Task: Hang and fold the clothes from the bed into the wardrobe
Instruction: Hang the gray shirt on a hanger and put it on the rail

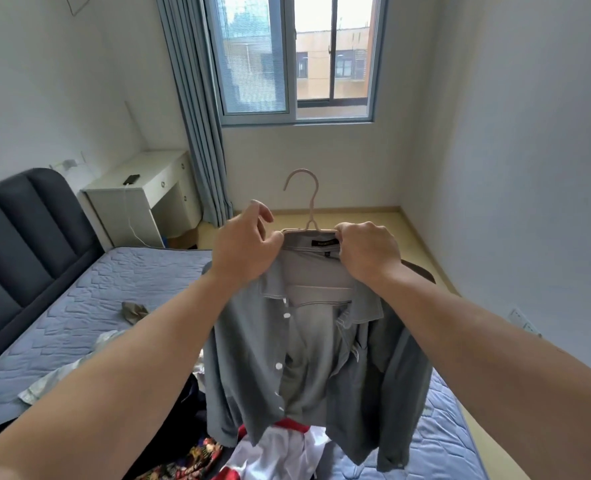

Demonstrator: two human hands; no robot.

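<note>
Head view, nearest first: a heap of clothes lies on the foot of the bed [131, 271], among them a floral garment [190, 459] and a white-and-red garment [273, 452]. Above them hangs a grey button-up shirt [308, 341], front open, lifted clear of the mattress with its hem just over the heap. It sits on a pale pink hanger [311, 209], whose hook stands upright above the collar. The left hand [245, 251] has its fingers curled round the shirt's shoulder at the hanger's left end. The right hand [370, 254] pinches the collar against the hanger's bar beside the neck label.

To the left, a pale garment [52, 379] and a small olive item [133, 311] lie apart on the quilted lilac-blue mattress cover. A dark padded headboard [27, 230] stands against the left wall. Beyond it is a white desk [141, 192] with a phone [131, 179] on top and a white cable [131, 226] hanging down its side. Blue-grey curtains [197, 133] hang beside the desk, drawn to the left of a sliding window [297, 57] in the far wall. Yellowish floor [356, 216] runs past the bed to white walls, with a socket [519, 315] low on the right one.
</note>
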